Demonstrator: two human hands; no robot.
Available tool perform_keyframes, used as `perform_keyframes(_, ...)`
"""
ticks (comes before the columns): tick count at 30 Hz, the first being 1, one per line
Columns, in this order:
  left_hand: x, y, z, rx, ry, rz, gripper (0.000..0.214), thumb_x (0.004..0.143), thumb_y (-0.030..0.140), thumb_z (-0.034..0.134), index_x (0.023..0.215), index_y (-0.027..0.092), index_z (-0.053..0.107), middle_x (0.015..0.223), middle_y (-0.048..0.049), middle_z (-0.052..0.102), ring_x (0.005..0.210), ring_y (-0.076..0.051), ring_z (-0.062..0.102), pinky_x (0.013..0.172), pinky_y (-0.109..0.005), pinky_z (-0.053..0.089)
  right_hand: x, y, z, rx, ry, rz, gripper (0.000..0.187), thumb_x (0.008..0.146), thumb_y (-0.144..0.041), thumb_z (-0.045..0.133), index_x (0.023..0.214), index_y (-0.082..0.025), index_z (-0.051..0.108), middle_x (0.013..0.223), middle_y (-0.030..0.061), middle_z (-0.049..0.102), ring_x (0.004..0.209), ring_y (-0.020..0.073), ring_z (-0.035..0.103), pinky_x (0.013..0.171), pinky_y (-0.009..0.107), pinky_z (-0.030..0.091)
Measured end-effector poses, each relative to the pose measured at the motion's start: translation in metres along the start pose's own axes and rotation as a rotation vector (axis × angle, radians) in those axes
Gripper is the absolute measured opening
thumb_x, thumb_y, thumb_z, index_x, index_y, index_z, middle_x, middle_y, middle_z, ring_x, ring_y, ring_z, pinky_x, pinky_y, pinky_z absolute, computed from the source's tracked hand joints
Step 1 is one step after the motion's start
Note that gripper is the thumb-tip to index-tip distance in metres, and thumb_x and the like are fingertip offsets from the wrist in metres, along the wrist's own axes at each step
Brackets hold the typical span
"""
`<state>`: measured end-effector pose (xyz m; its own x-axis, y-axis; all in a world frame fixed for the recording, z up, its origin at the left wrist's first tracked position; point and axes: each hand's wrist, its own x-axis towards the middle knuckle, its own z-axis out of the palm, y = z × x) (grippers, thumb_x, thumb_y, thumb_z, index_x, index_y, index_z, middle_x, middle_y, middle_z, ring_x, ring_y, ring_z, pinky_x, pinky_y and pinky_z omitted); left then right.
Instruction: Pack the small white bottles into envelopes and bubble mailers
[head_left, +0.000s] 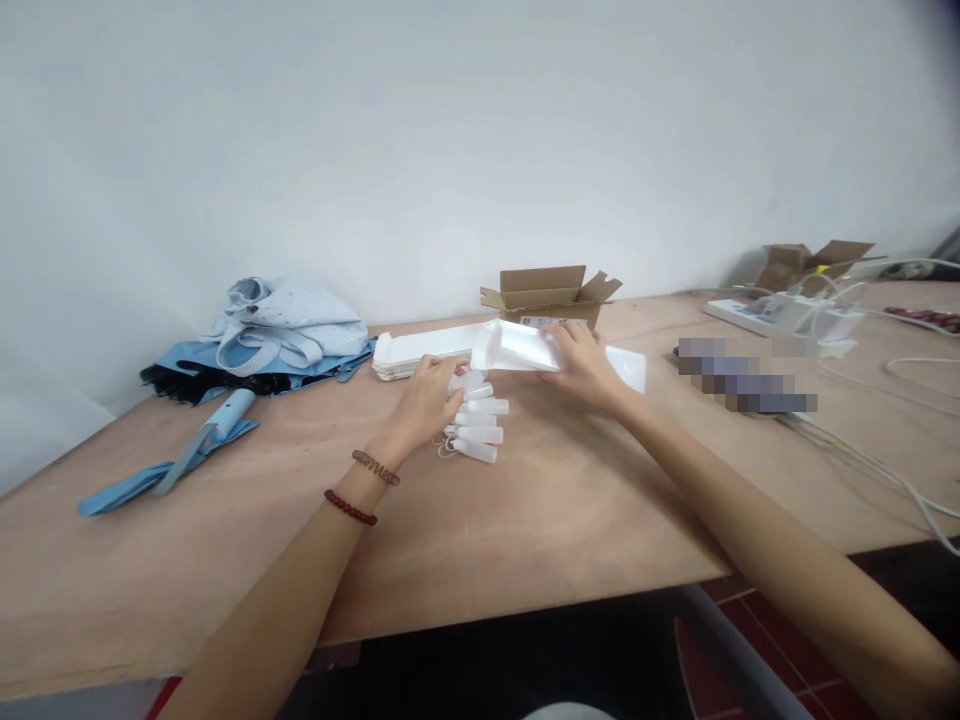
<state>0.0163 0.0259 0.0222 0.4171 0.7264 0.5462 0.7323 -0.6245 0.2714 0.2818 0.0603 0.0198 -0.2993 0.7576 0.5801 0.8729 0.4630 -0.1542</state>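
My right hand (581,365) is closed around a white, partly translucent open-ended box (517,346), tilted above the table, its flap end toward the left. My left hand (427,400) is lower and to the left, thumb and fingers closed around the end of a small white tube (456,381). Just beside that hand, several like white tubes (482,406) lie in a row on the table, thin white cord loops at their left ends. Behind the left hand lies a stack of flat white boxes (420,346).
An open cardboard box (551,290) stands at the back. To the left are a blue folded umbrella-like cloth (289,320) and a blue strap with a handle (214,425). A white power strip (750,315), cables and a blurred-out object (742,375) occupy the right.
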Motion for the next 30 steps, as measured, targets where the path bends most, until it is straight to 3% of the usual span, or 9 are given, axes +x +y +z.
perform_keyframes(5, -0.001, 0.002, -0.002, -0.053, 0.130, -0.005, 0.035, 0.076, 0.009, 0.055, 0.111, 0.017, 0.053, 0.098, -0.0064, 0.063, 0.089, -0.020, 0.055, 0.081, -0.036, 0.048, 0.000, 0.000, -0.001, -0.001, -0.029, 0.045, 0.057, 0.073, -0.034, 0.058, 0.126, -0.019, 0.044, 0.120, 0.0163, 0.052, 0.115, 0.0350, 0.044, 0.095, 0.053, 0.030)
perform_keyframes(9, 0.001, 0.008, -0.007, -0.218, 0.381, -0.145, 0.037, 0.077, 0.017, 0.061, 0.113, 0.019, 0.050, 0.094, -0.0040, 0.060, 0.077, -0.015, 0.057, 0.068, -0.028, 0.050, -0.003, -0.007, -0.003, 0.057, -0.062, 0.067, 0.057, 0.076, -0.036, 0.057, 0.128, -0.020, 0.041, 0.122, 0.0159, 0.052, 0.116, 0.0350, 0.044, 0.095, 0.053, 0.032)
perform_keyframes(14, 0.005, 0.008, -0.010, -0.550, 0.638, -0.265, 0.032, 0.080, 0.026, 0.063, 0.108, 0.021, 0.047, 0.097, -0.0043, 0.059, 0.083, -0.014, 0.062, 0.068, -0.025, 0.052, -0.004, -0.021, -0.006, 0.099, -0.083, 0.031, 0.054, 0.077, -0.035, 0.058, 0.126, -0.021, 0.041, 0.123, 0.0152, 0.052, 0.117, 0.0344, 0.044, 0.096, 0.052, 0.032)
perform_keyframes(18, 0.006, 0.006, -0.005, -0.709, 0.648, -0.328, 0.030, 0.080, 0.032, 0.064, 0.101, 0.020, 0.046, 0.089, -0.0038, 0.062, 0.078, -0.015, 0.066, 0.068, -0.028, 0.055, -0.006, -0.031, -0.009, 0.118, -0.055, -0.008, 0.052, 0.077, -0.036, 0.057, 0.125, -0.022, 0.041, 0.120, 0.0141, 0.053, 0.116, 0.0342, 0.046, 0.096, 0.052, 0.032)
perform_keyframes(26, 0.003, 0.018, -0.004, -0.762, 0.701, -0.352, 0.033, 0.079, 0.034, 0.067, 0.100, 0.020, 0.047, 0.087, -0.0043, 0.066, 0.077, -0.016, 0.067, 0.066, -0.028, 0.054, -0.012, -0.044, -0.014, 0.116, -0.075, -0.028, 0.049, 0.080, -0.037, 0.055, 0.125, -0.021, 0.042, 0.122, 0.0151, 0.052, 0.113, 0.0335, 0.047, 0.094, 0.049, 0.033)
perform_keyframes(30, 0.002, 0.023, -0.002, -0.780, 0.666, -0.352, 0.032, 0.079, 0.035, 0.066, 0.101, 0.021, 0.047, 0.091, -0.0051, 0.067, 0.084, -0.017, 0.066, 0.071, -0.028, 0.054, -0.013, -0.047, -0.016, 0.139, -0.056, -0.039, 0.048, 0.082, -0.037, 0.053, 0.126, -0.021, 0.041, 0.121, 0.0155, 0.053, 0.113, 0.0332, 0.047, 0.094, 0.049, 0.032)
